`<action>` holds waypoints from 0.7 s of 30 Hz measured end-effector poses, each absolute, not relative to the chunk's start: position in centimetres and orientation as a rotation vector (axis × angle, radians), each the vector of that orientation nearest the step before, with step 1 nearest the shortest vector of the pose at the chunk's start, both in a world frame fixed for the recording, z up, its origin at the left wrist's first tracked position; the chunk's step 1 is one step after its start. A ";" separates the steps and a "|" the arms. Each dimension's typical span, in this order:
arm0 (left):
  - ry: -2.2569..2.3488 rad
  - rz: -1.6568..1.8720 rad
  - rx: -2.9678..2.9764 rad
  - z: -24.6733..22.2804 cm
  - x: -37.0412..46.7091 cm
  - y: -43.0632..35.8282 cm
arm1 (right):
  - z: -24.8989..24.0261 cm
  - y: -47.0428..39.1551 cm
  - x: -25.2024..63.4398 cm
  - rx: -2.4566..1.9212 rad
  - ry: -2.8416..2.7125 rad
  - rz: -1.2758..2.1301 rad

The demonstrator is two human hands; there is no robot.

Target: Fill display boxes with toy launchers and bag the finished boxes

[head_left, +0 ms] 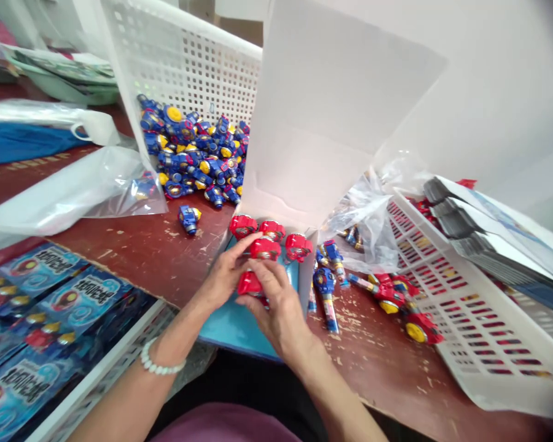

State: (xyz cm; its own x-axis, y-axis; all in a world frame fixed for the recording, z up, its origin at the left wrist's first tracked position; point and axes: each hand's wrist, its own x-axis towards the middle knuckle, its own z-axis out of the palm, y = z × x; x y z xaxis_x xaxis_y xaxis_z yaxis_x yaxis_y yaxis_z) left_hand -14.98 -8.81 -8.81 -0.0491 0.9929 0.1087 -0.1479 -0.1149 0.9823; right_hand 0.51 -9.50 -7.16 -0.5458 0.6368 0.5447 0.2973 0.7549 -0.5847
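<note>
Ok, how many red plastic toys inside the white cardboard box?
5 red toys: back left, back middle, right, centre by left hand, front in right hand; more may be hidden.

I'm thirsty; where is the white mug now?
In the head view, the white mug is at upper left, just left of the white basket of blue toys, beyond the plastic bag.

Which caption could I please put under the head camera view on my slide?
Two hands among red toys in an open box, with a white crate of blue toys behind.
</note>
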 end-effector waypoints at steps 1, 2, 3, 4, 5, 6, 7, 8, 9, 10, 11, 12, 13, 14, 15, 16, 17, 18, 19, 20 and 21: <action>1.058 1.384 1.117 -8.9 -15.0 -8.8 | -7.5 -9.5 0.2 -0.725 -2.159 0.536; 1.048 1.382 1.073 -9.0 -15.0 -8.8 | -7.7 -9.6 0.1 -0.761 -2.159 0.502; 1.035 1.387 1.029 -9.1 -14.9 -8.7 | -7.7 -9.7 0.2 -0.803 -2.171 0.470; 1.013 1.401 0.985 -9.1 -14.8 -8.7 | -7.7 -9.7 0.6 -0.833 -2.184 0.443; 0.988 1.428 0.944 -9.0 -14.7 -8.8 | -7.5 -9.7 1.3 -0.851 -2.187 0.432; 0.961 1.456 0.909 -8.9 -14.5 -8.9 | -7.4 -9.4 2.3 -0.871 -2.170 0.439; 0.940 1.477 0.879 -8.8 -14.3 -9.0 | -7.4 -9.0 3.5 -0.908 -2.127 0.450; 0.933 1.494 0.859 -8.6 -14.2 -9.2 | -7.6 -8.4 4.9 -0.972 -2.062 0.456; 0.942 1.510 0.855 -8.4 -14.1 -9.5 | -8.1 -7.7 6.4 -1.066 -1.968 0.455; 0.964 1.525 0.871 -8.2 -14.0 -9.8 | -8.8 -6.9 7.9 -1.171 -1.872 0.437; 0.994 1.542 0.905 -8.0 -14.0 -10.1 | -9.8 -6.0 9.4 -1.271 -1.789 0.441; 1.032 1.555 0.958 -7.7 -13.9 -10.5 | -10.9 -5.3 10.6 -1.353 -1.697 0.469; 1.081 1.553 1.034 -7.5 -13.9 -10.8 | -12.1 -4.7 11.6 -1.391 -1.648 0.498; 1.142 1.535 1.132 -7.2 -13.8 -11.1 | -13.2 -4.2 12.4 -1.410 -1.605 0.538; 1.214 1.503 1.241 -7.0 -13.7 -11.3 | -14.1 -4.0 13.0 -1.407 -1.575 0.581; 1.290 1.460 1.349 -6.9 -13.6 -11.4 | -14.8 -3.9 13.3 -1.389 -1.554 0.627; 1.355 1.415 1.441 -6.7 -13.5 -11.5 | -15.1 -3.9 13.5 -1.365 -1.525 0.679; 1.405 1.376 1.510 -6.6 -13.4 -11.5 | -15.1 -4.1 13.5 -1.338 -1.489 0.734; 1.439 1.350 1.553 -6.5 -13.3 -11.5 | -14.8 -4.5 13.4 -1.311 -1.452 0.787; 1.471 1.331 1.582 -6.5 -13.2 -11.6 | -14.1 -4.9 13.2 -1.285 -1.421 0.830; 1.516 1.321 1.614 -6.4 -13.1 -11.6 | -13.3 -5.4 12.9 -1.252 -1.385 0.879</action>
State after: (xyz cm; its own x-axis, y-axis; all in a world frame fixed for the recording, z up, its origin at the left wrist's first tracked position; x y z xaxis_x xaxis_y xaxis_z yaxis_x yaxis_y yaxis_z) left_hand -13.08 -11.62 -6.36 -0.1224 0.9526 0.2784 0.4057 -0.2080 0.8900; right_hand 12.91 -5.36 -13.26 0.0689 0.9752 0.2105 0.2249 0.1904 -0.9556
